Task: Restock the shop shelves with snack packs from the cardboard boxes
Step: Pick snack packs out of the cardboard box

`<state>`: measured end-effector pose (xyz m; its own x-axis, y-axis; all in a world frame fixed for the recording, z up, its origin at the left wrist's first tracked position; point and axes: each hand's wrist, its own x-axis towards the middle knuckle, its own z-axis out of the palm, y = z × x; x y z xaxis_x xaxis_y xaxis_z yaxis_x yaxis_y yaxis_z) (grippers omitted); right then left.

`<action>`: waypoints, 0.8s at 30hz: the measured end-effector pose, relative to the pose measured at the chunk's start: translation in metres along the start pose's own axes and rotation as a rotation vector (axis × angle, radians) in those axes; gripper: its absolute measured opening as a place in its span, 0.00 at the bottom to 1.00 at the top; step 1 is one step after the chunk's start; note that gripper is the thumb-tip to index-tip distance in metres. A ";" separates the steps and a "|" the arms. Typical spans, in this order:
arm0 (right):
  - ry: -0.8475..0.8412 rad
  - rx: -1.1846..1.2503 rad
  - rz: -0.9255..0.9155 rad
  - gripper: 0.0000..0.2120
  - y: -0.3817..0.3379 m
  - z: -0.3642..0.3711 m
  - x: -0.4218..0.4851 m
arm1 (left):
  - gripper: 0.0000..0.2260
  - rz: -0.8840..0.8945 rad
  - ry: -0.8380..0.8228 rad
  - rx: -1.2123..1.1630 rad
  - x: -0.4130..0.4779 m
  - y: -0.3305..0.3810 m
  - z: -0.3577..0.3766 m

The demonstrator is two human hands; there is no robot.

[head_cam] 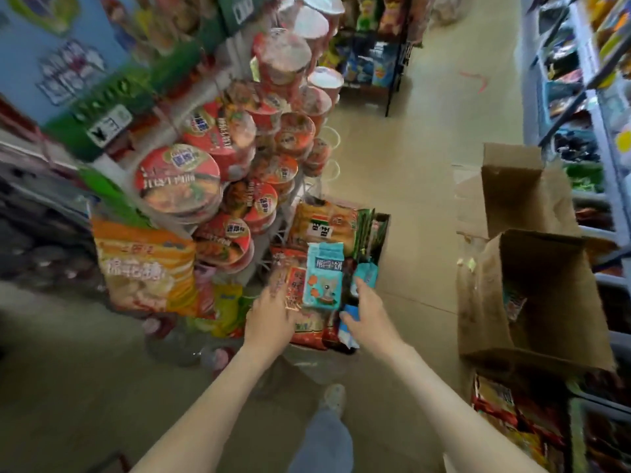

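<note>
Our two bare forearms reach forward from the bottom of the view, above a leg in pale blue trousers and a light shoe (334,397) on the beige tiled floor (409,172). We hold our left hand (271,317) over a red and orange snack pack (294,285) in a low display bin full of snack packs; its fingers lie spread on the pack, though blur keeps us from telling whether they curl round it. Our right hand (367,314) grips a blue and white snack pack (348,327), with the thumb over its upper end and the pack's lower end sticking out below the palm. Between our hands stands a teal snack pack with a cartoon animal (322,276), upright among the others in the bin. Just behind it lies a wide orange pack of rice crackers (324,227), with green packs standing at its right. To the left of the bin rises a white wire rack of red instant-noodle bowls (218,165), their lids tilted toward us, and a big orange bag of snacks (146,264) leans at its foot. On the floor to our right stand two open brown cardboard boxes (532,295), one behind the other; the nearer one shows a teal pack deep inside. Blue-edged shop shelves (594,97) with dark packs run along the right side.
</note>
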<state>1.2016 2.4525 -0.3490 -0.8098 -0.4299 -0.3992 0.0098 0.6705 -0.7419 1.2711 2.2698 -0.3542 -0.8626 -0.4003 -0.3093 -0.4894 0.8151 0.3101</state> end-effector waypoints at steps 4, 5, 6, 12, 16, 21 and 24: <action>0.004 -0.134 0.028 0.40 -0.016 0.033 0.046 | 0.32 -0.114 -0.126 0.030 0.037 -0.017 0.013; 0.003 -0.165 0.071 0.41 -0.018 0.040 0.057 | 0.33 -0.141 -0.169 0.020 0.046 -0.023 0.020; -0.003 -0.185 0.120 0.42 -0.018 0.047 0.065 | 0.35 -0.164 -0.213 0.004 0.054 -0.028 0.027; -0.002 -0.136 0.240 0.51 -0.014 0.074 0.096 | 0.43 -0.174 -0.366 -0.069 0.085 -0.045 0.050; 0.022 -0.148 0.240 0.49 -0.011 0.081 0.101 | 0.47 -0.183 -0.400 -0.099 0.095 -0.048 0.051; 0.017 -0.185 0.241 0.47 -0.006 0.085 0.102 | 0.49 -0.222 -0.428 -0.112 0.102 -0.053 0.052; -0.014 -0.172 0.249 0.46 -0.002 0.079 0.103 | 0.48 -0.223 -0.380 -0.213 0.102 -0.052 0.050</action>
<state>1.1642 2.3590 -0.4316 -0.7866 -0.2475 -0.5657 0.1060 0.8485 -0.5185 1.2150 2.2071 -0.4466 -0.6455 -0.3421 -0.6828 -0.7065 0.6070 0.3639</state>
